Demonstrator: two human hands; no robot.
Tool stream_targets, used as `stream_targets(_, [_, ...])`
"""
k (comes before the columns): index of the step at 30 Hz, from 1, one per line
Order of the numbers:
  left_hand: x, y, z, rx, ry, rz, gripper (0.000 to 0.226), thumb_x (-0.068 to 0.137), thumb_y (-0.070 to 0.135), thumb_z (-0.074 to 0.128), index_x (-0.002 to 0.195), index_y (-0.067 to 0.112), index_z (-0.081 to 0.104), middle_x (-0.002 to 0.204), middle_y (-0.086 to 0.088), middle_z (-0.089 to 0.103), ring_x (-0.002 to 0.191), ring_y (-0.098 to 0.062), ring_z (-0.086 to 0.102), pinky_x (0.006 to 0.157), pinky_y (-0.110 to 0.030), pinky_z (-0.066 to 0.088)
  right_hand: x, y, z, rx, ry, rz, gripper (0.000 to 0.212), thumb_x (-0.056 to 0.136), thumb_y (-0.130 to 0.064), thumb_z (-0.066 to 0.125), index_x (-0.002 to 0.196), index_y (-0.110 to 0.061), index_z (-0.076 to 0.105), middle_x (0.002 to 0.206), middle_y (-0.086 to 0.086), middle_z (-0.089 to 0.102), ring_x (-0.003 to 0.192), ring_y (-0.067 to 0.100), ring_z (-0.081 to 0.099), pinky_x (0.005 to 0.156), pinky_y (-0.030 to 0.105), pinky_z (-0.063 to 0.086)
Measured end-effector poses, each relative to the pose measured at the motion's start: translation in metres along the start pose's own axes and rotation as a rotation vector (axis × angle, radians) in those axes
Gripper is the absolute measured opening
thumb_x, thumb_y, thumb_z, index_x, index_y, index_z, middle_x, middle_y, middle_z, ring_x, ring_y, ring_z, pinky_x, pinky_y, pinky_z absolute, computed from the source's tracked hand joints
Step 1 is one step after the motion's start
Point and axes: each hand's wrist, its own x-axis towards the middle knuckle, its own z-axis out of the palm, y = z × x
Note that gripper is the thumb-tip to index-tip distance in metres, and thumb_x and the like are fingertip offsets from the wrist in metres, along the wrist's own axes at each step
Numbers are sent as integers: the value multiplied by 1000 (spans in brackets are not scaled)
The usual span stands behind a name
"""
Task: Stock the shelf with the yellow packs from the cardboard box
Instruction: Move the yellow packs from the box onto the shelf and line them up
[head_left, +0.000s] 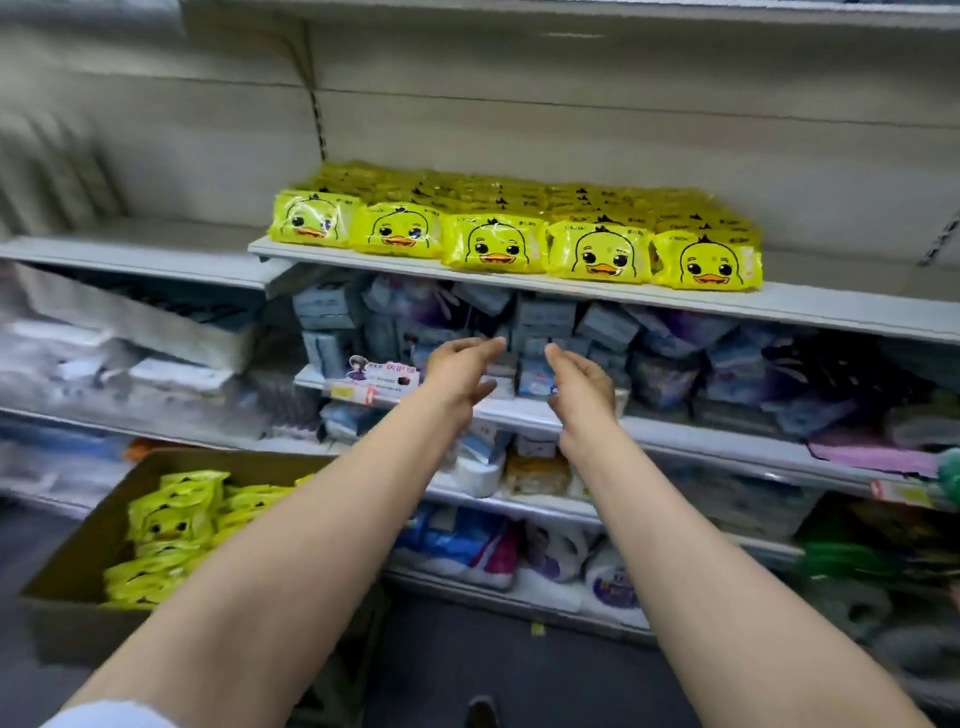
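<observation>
Head view | hands (519, 371) empty, fingers loose | yellow packs (514, 234) above them

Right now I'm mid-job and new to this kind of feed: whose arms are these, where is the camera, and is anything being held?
There is no machine here: a person wears one wide-angle camera on the head, looking forward and down. The left hand and right hand reach out side by side, fingers relaxed, holding nothing. Above them, yellow packs with duck faces stand in rows on a shelf. At lower left an open cardboard box holds more of these packs. The shelves below carry other goods, too blurred to name.
</observation>
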Motion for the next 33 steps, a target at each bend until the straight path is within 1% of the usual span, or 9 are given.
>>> stream_targets(4, [-21, -6, -74, -3, 104, -15, 30, 82, 21, 76, 109, 13, 64, 87, -1, 60, 81, -13, 51, 65, -26, 48, -38, 33, 49, -27, -127, 68, 33, 84, -35, 76, 110, -17, 65, 106, 0, 65, 94, 11, 57, 95, 36, 47])
stream_targets(9, [-42, -9, -165, -29, 304, -28, 13, 85, 17, 73, 94, 14, 64, 76, -4, 57, 54, -8, 45, 49, -20, 39, -76, 70, 109, -48, -295, 157, 26, 88, -30, 72, 108, -17, 63, 99, -2, 62, 86, 10, 55, 78, 27, 43])
stream_targets(11, [-45, -9, -198, -40, 360, -30, 23, 84, 20, 74, 103, 12, 66, 78, -6, 56, 58, -10, 44, 52, -21, 42, -87, 81, 134, -56, -339, 187, 17, 90, -26, 71, 102, -17, 63, 95, -3, 63, 81, 4, 54, 78, 25, 45])
stream_targets(15, [-42, -15, -263, -113, 508, -50, 33, 83, 19, 76, 113, 12, 64, 96, -5, 62, 90, -16, 55, 84, -36, 53, -106, 111, 186, -136, -426, 217, 30, 84, -33, 76, 107, -15, 68, 108, 0, 69, 95, 11, 61, 92, 33, 48])
stream_targets(19, [-22, -23, -326, -131, 605, -108, 24, 82, 20, 77, 102, 14, 64, 90, -3, 59, 81, -12, 52, 80, -34, 52, -108, 148, 239, -187, -445, 261, 22, 82, -30, 78, 93, -14, 70, 90, 0, 66, 82, 13, 58, 74, 25, 45])
stream_targets(25, [36, -34, -421, -162, 668, -218, 14, 87, 19, 73, 91, 16, 60, 83, -1, 54, 88, -15, 52, 90, -37, 51, -96, 214, 321, -292, -415, 354, 14, 85, -30, 75, 85, -18, 68, 85, -6, 63, 88, 13, 56, 84, 34, 46])
stream_targets(28, [74, -45, -474, -143, 673, -281, 15, 88, 21, 71, 95, 13, 61, 91, -3, 58, 93, -17, 53, 90, -37, 49, -90, 250, 364, -374, -403, 439, 12, 89, -30, 72, 89, -19, 67, 93, -8, 64, 95, 13, 58, 92, 37, 46])
stream_targets(31, [106, -60, -528, -109, 727, -356, 31, 85, 24, 75, 108, 6, 66, 107, -9, 62, 90, -18, 56, 77, -34, 51, -86, 289, 402, -466, -352, 529, 34, 88, -36, 73, 114, -16, 64, 117, 2, 64, 107, 20, 57, 98, 42, 48])
stream_targets(33, [126, -69, -562, -67, 743, -399, 41, 84, 26, 77, 116, 4, 65, 110, -10, 64, 82, -16, 57, 73, -31, 50, -84, 311, 423, -514, -313, 553, 30, 89, -33, 73, 106, -10, 66, 125, 8, 63, 116, 26, 58, 103, 49, 47])
